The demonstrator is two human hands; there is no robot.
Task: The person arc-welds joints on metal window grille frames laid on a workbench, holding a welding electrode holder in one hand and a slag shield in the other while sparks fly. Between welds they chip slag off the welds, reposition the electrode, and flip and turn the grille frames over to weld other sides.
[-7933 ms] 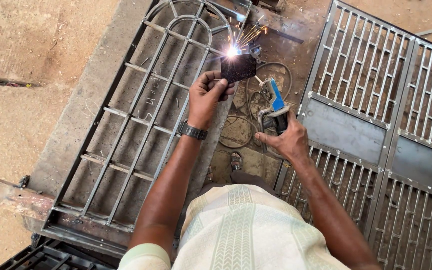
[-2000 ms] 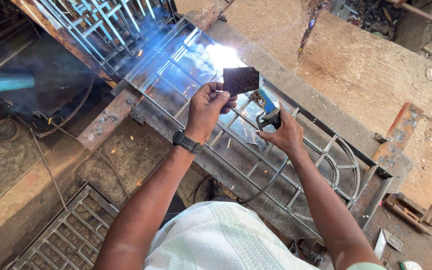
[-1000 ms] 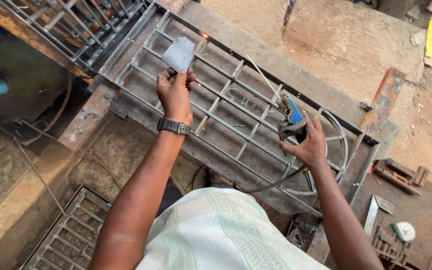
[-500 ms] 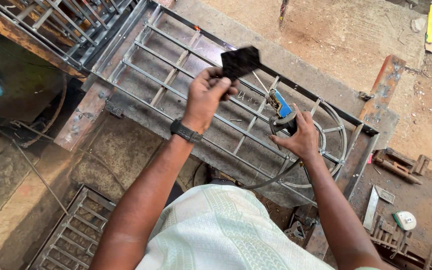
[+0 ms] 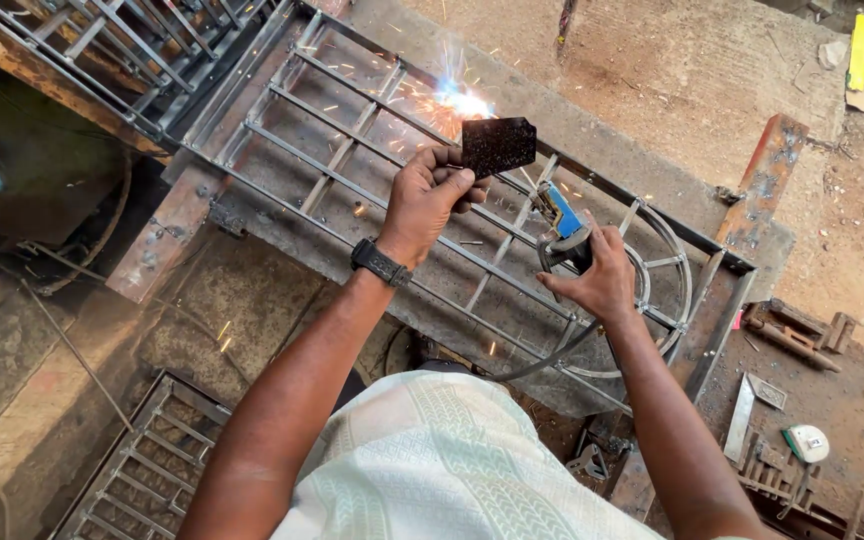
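Observation:
My left hand [image 5: 430, 197], with a black wristwatch, grips a small dark welding shield plate [image 5: 498, 146] and holds it in front of a bright arc with sparks [image 5: 459, 102]. My right hand [image 5: 599, 277] grips a blue-handled electrode holder [image 5: 558, 216] whose tip points toward the arc. A dark cable [image 5: 552, 355] runs from the holder back toward my body. Both hands hover above a grey metal gate frame [image 5: 352, 150] with straight bars and a curved arch end [image 5: 674, 268], lying flat.
More barred metal frames lie at the top left [image 5: 112, 50] and bottom left [image 5: 142, 450]. A rusty steel bar [image 5: 767, 170] leans at the right. A square, a tape measure [image 5: 807, 441] and scrap pieces sit on the ground at the lower right. A concrete slab [image 5: 652, 80] lies beyond the frame.
An arc with sparks has flared at the frame's far bar. My left hand has lifted the dark shield in front of it, and my right hand has brought the electrode holder toward that spot.

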